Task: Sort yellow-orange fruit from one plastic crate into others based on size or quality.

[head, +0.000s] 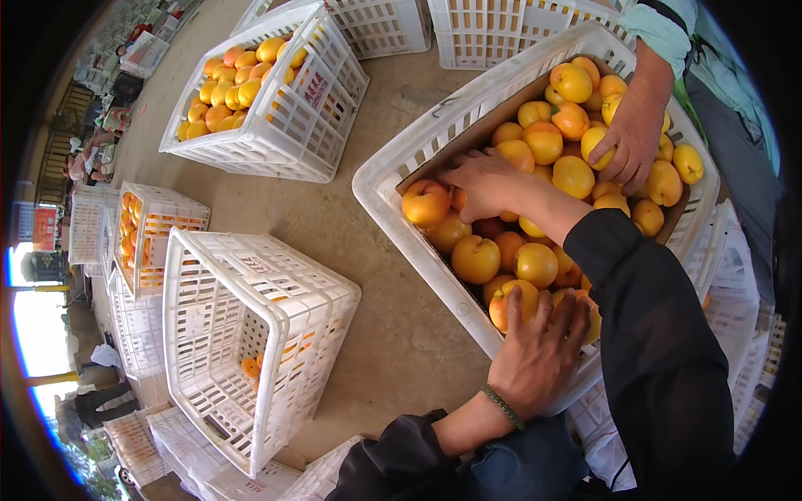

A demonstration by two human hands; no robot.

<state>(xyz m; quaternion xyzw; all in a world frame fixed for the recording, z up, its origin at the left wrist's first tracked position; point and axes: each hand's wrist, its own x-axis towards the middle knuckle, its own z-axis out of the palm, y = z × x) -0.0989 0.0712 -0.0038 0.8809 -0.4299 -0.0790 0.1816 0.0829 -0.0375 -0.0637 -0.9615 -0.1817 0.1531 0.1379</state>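
A white plastic crate (426,263), lined with cardboard (476,134), is filled with yellow-orange peaches (475,258). At its near side my left hand (536,354), with a braided band at the wrist, lies over the peaches by the rim. Its fingertips touch a peach (512,305), and its palm side is hidden. My right hand (492,185) reaches across to the crate's left corner. A peach (459,199) shows between its thumb and fingers, beside a redder peach (426,203). Another person's hand (633,141) grasps a peach (597,148) at the far right.
A crate of peaches (338,125) stands on the concrete floor (401,313). Closer on the left, a tilted crate (276,332) holds a few peaches. A smaller-looking filled crate (166,219) stands behind it. More crates (382,28) line the top, and others lie at the lower left.
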